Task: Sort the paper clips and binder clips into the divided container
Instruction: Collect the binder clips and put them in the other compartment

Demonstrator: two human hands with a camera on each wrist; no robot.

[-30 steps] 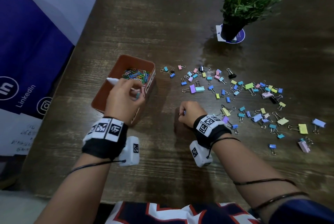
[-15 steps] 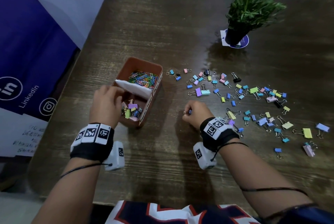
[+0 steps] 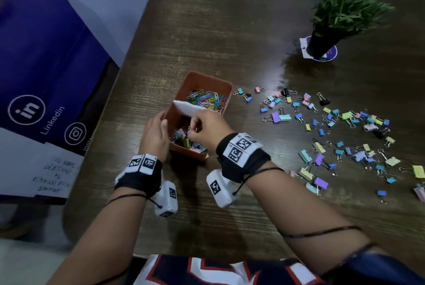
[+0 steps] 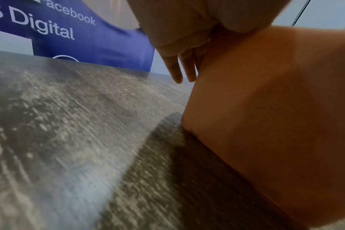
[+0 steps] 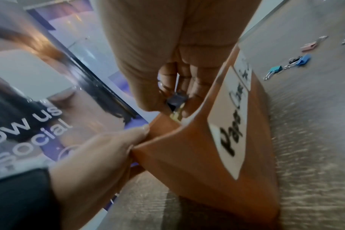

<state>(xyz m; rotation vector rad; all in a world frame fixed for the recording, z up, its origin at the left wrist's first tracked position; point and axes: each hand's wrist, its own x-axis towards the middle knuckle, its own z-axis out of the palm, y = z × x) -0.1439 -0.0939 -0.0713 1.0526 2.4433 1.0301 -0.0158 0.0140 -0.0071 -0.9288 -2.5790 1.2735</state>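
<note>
An orange divided container point(image 3: 181, 113) point(image 5: 187, 155) point(image 4: 266, 109) stands on the dark wooden table. A white divider point(image 3: 188, 108) splits it. Coloured paper clips point(image 3: 207, 99) fill the far part and binder clips point(image 3: 186, 143) lie in the near part. My left hand point(image 3: 156, 132) point(image 5: 108, 147) grips the container's left wall, thumb on the rim. My right hand point(image 3: 204, 123) point(image 5: 177, 87) hovers over the near part and pinches a small purple-blue binder clip point(image 5: 177, 98). Many loose binder clips point(image 3: 333, 128) are scattered to the right.
A potted plant point(image 3: 340, 13) stands on a round coaster at the far right. A blue banner point(image 3: 46, 66) hangs beyond the table's left edge. A white label point(image 5: 230, 132) reading "Paper" is on the container's right wall.
My right hand has lifted off the table with a binder clip and moved left over the container's near part. The left hand has slid from above the container to its left wall.
</note>
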